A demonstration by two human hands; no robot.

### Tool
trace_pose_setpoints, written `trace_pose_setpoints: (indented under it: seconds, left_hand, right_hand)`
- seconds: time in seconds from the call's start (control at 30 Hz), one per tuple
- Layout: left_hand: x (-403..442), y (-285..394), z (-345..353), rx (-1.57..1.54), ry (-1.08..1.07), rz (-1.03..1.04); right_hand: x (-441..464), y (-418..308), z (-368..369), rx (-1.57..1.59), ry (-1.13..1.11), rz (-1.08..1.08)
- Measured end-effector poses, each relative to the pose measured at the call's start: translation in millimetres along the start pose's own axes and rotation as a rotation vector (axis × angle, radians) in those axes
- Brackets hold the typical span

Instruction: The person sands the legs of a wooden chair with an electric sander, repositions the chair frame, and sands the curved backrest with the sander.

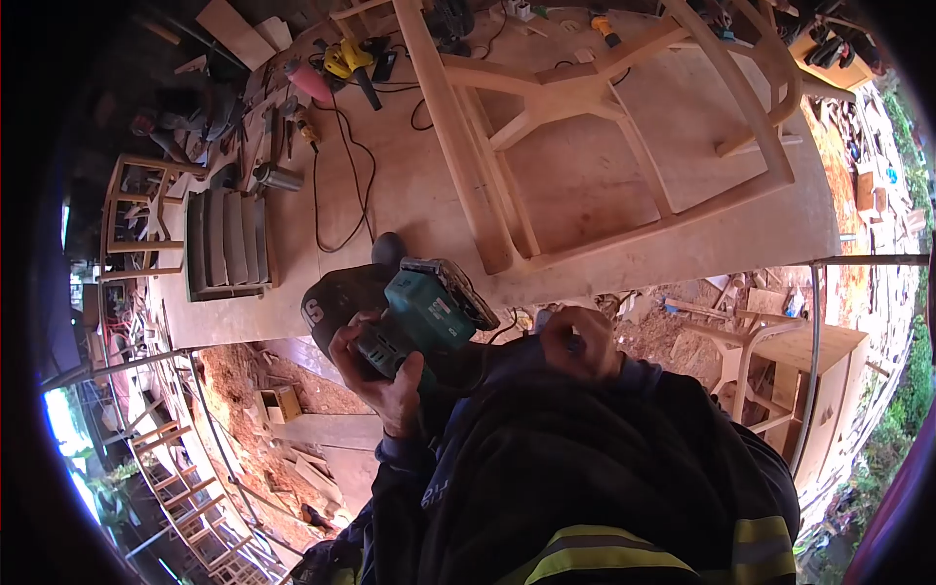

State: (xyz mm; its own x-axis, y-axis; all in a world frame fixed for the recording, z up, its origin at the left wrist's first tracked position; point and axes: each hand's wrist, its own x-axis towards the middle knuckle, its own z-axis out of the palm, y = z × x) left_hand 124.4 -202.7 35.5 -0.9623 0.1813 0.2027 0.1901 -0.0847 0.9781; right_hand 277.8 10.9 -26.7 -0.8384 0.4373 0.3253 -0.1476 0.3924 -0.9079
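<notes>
My left hand (382, 382) is wrapped round the grey grip of a teal power sander (429, 310). The sander is tilted on its side near the table's front edge, its worn flat pad facing right. A dark rounded thing with a pale letter (336, 304) sits just behind the sander, partly covered by it. In front of my dark jacket, my right hand (581, 343) is curled closed; what it holds, if anything, I cannot make out. Beyond my hands a pale wooden chair frame (575, 97) lies on the table (380, 210).
A tray of grey sheets (228, 244) stands at the table's left, beside a metal bottle (279, 176). A yellow power tool (349, 60) and a black cord (343, 185) lie farther back. Below right stands a wooden cabinet (814, 370); wood scraps litter the ground.
</notes>
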Motion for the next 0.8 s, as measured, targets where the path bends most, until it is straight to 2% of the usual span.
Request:
trace_pose_setpoints:
  seconds: [0.07, 0.1, 0.2, 0.3, 0.37, 0.47, 0.57, 0.67, 0.8]
  left_hand:
    - [-4, 1, 2, -0.023, 0.022, -0.036]
    - [-5, 1, 1, 0.02, 0.005, -0.002]
    - [0, -1, -3, 0.112, -0.067, 0.07]
    - [19, -7, -19, 0.086, -0.132, 0.008]
    - [32, -26, -24, -0.024, -0.163, -0.1]
    - [41, -53, -28, -0.24, -0.183, -0.475]
    - [42, -81, -26, -0.386, -0.182, -0.528]
    - [41, -89, -23, -0.464, -0.197, -0.564]
    - [39, -93, -13, -0.513, -0.201, -0.581]
  right_hand:
    - [7, -17, -5, -0.035, -0.09, -0.44]
    - [14, -27, -6, 0.076, -0.185, -0.466]
    - [12, -28, -4, 0.059, -0.095, -0.379]
    - [14, 20, 6, 0.018, 0.003, 0.104]
    - [22, 81, 18, -0.027, 0.008, 0.225]
    - [45, 136, 39, -0.005, -0.079, 0.149]
    - [67, 144, 55, 0.014, -0.328, 0.311]
    - [69, 153, 61, 0.099, -0.331, 0.358]
    - [63, 161, 67, 0.017, -0.299, 0.327]
